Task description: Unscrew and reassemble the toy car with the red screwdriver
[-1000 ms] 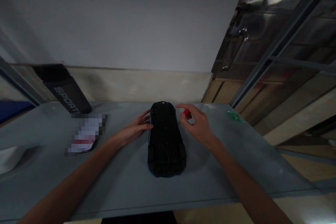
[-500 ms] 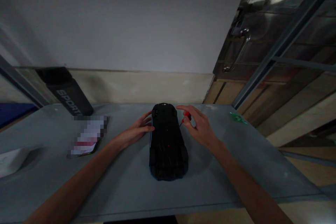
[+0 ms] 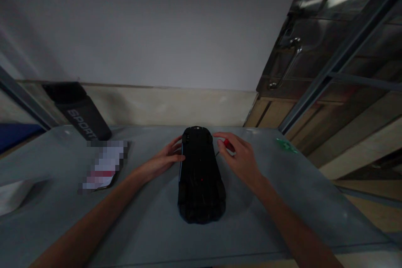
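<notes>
A black toy car (image 3: 201, 163) lies upside down in the middle of the table, its wheels and dark underside facing up. My left hand (image 3: 161, 161) holds it by its left side, thumb on the edge and the other fingers curled against the flank, their tips partly hidden. To the right of the car, my right hand (image 3: 240, 157) grips a red-handled screwdriver (image 3: 229, 145) between thumb and fingers. Its thin shaft points down and left beside the car's right side; I cannot tell whether the tip touches it. My right index finger reaches toward the car's upper right wheel.
A pixelated phone-like item (image 3: 105, 165) lies on the grey table (image 3: 150, 222) at left. Behind it leans a dark bottle (image 3: 81, 113) marked SPORT. A white object (image 3: 14, 197) sits at the left edge, a green plastic scrap (image 3: 286, 145) at the right. A wall (image 3: 172, 106) stands behind.
The view has tilted slightly, so everything sits a little lower. My right hand has turned the screwdriver slightly, and its handle now lies deeper between the fingers. My left hand stays on the car.
</notes>
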A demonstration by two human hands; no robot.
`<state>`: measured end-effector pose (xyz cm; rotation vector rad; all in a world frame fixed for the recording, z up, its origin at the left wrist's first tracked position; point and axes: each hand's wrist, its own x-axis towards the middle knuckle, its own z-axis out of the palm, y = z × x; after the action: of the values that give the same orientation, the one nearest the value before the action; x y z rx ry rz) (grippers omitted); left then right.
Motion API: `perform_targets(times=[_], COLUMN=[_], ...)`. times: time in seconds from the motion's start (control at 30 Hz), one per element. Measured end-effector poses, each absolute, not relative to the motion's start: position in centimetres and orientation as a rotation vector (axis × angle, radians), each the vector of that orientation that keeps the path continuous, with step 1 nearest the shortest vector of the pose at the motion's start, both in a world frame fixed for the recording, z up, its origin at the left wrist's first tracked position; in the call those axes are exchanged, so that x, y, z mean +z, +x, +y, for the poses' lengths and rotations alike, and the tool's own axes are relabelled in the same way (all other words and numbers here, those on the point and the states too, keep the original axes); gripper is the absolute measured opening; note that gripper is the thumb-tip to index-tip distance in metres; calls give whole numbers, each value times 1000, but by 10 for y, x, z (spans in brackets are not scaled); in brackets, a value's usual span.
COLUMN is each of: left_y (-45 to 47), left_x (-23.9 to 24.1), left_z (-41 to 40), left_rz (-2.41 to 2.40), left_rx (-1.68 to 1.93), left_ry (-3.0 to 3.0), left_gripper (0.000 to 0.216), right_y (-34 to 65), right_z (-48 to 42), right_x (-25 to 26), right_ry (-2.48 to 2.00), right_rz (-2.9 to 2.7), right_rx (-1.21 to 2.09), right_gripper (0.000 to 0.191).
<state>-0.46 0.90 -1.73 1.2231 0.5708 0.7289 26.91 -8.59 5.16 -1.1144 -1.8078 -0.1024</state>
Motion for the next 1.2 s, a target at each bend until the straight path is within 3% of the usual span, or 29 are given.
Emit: perform_targets(times=[0.2, 0.4, 0.57, 0.8, 1.03, 1.2], left_y=[-5, -7, -7, -2, -4, -4], left_x=[-13, -17, -19, -21, -22, -22], left_z=[7, 8, 8, 9, 9, 8], left_rz=[615, 615, 605, 598, 594, 560], left_rx=[723, 729, 722, 750, 741, 740], left_ry=[1271, 1315, 1260, 1119, 1115, 1140], left_gripper=[80, 81, 84, 85, 83, 79], right_y=[268, 264, 264, 264, 268, 266], right_z=[-86, -85, -85, -86, -84, -83], right_x=[51, 49, 49, 50, 47, 47], right_ry=[-1099, -1155, -1143, -1180, -1166, -1167], right_rz=[-1841, -1775, -1817, -1787, -1792, -1751], right_rx=[-127, -122, -96, -103, -62, -58], right_gripper=[34, 21, 33, 20, 33, 21])
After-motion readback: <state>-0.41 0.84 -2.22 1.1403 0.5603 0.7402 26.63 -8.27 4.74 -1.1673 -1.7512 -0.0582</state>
